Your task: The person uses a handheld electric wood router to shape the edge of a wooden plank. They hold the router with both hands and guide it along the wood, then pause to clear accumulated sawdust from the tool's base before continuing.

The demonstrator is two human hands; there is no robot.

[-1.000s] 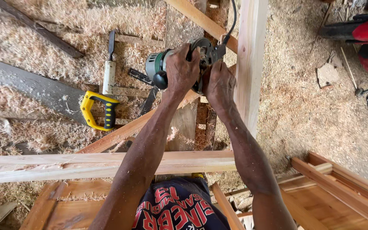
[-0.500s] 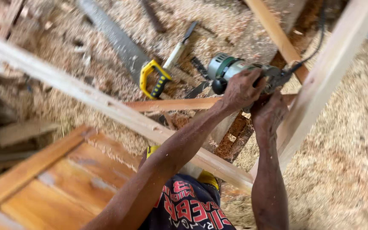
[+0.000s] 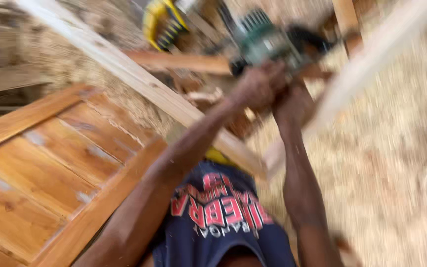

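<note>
Since half a second ago the head view has swung left and blurred, sliding the green power tool (image 3: 265,42) and both hands toward the top edge. Left hand (image 3: 259,85) and right hand (image 3: 292,104) are each clamped on that tool, just above the pale timber rail (image 3: 139,81); how far the cutting has got is too blurred to judge. No packages or signs show, only a yellow-handled handsaw (image 3: 161,22) on sawdust and an orange wooden door panel (image 3: 50,163) at lower left.

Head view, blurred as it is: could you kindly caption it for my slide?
Both hands, left and right, grip a green power tool above pale timber.
</note>
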